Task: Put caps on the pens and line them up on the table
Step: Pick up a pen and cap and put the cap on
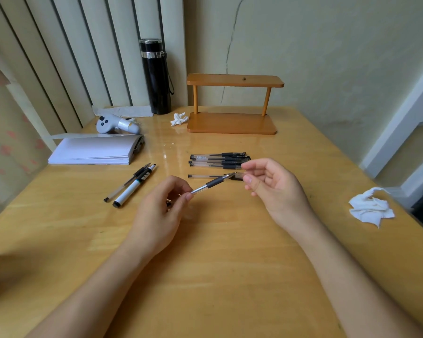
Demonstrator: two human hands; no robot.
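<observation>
My left hand (pixel 161 211) pinches the rear of an uncapped clear gel pen (pixel 213 184) with a black grip, its tip pointing up and right. My right hand (pixel 274 189) holds a blurred dark pen cap (pixel 237 176) right at that tip. Just behind, several capped pens (pixel 220 160) lie side by side on the wooden table (pixel 217 264), and one more pen (pixel 202 176) lies parallel in front of them, partly hidden by the held pen. To the left lie an uncapped gel pen (pixel 125 185) and a white marker (pixel 132 189), close together at an angle.
A paper stack (pixel 93 152) and a white controller (pixel 115 125) sit at the back left. A black flask (pixel 155 76) and a small wooden shelf (pixel 232 123) stand by the wall. Crumpled tissues lie by the shelf (pixel 178 119) and near the right edge (pixel 370 207).
</observation>
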